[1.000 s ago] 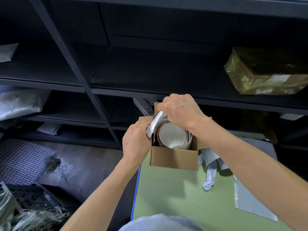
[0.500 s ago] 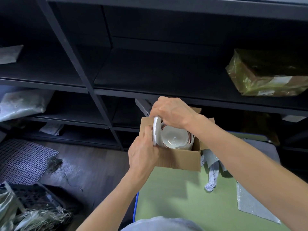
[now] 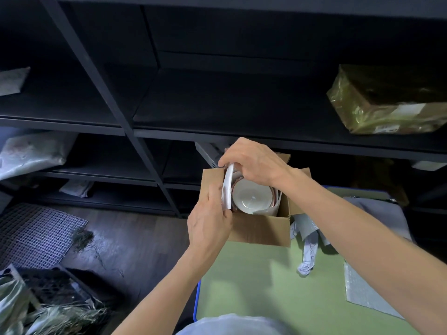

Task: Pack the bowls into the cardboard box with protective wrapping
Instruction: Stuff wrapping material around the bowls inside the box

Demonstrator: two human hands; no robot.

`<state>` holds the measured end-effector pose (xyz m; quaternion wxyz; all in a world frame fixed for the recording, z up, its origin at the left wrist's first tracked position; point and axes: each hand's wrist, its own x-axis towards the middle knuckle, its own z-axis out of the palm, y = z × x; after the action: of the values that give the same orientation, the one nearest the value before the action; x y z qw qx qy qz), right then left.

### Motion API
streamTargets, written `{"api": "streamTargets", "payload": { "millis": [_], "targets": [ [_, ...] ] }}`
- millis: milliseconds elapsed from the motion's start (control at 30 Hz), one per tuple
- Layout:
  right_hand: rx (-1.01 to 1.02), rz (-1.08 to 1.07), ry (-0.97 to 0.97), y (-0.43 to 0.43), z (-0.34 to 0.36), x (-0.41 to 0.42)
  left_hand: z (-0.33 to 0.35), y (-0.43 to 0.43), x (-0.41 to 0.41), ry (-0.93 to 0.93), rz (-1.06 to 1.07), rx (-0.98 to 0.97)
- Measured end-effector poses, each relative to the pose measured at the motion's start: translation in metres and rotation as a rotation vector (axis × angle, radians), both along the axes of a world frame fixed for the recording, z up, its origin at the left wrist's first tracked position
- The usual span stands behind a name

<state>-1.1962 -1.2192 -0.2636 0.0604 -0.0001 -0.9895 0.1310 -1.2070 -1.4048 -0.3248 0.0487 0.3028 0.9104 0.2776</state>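
The bowl is judged to be glazed ceramic: stiff, fairly heavy, slick and easily chipped. It would best be taken by the rim or cupped from below, and never pressed against its neighbours without padding. Its inside is seen to be white and glossy, with a reddish-brown band at the rim. It sits mouth up inside the box, with pale wrapping around its sides.

Against its left side a white sheet is stood on edge, between the bowl and the box's left wall. The sheet is judged light and bendable, so edge grips suffice. Its lower edge is pinched by the left hand; its top edge is held under the curled fingers of the right hand.

The box stands at the far left corner of the tabletop. Crumpled paper lies just beside its right wall, and a bubble sheet lies near the right edge.
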Motion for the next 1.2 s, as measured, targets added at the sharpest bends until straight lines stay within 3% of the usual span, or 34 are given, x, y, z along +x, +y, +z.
{"api": "streamTargets", "payload": {
  "millis": [233, 633, 833, 1033, 1200],
  "targets": [
    [0.139, -0.121, 0.040, 0.003, -0.009, -0.008, -0.003, 0.005, -0.009, -0.075, 0.023, 0.008],
    [-0.005, -0.109, -0.094, 0.001, -0.028, -0.013, 0.003, 0.019, -0.028, -0.104, 0.029, 0.026],
    [-0.128, -0.316, 0.127, -0.009, -0.039, 0.023, -0.009, 0.026, -0.037, -0.152, 0.032, -0.022],
    [-0.394, -0.319, -0.286, -0.039, -0.058, 0.054, -0.019, 0.032, -0.049, -0.303, 0.002, -0.082],
    [-0.370, -0.399, -0.247, -0.052, -0.062, 0.049, -0.021, 0.036, -0.056, -0.315, -0.025, -0.140]
  ]
}}
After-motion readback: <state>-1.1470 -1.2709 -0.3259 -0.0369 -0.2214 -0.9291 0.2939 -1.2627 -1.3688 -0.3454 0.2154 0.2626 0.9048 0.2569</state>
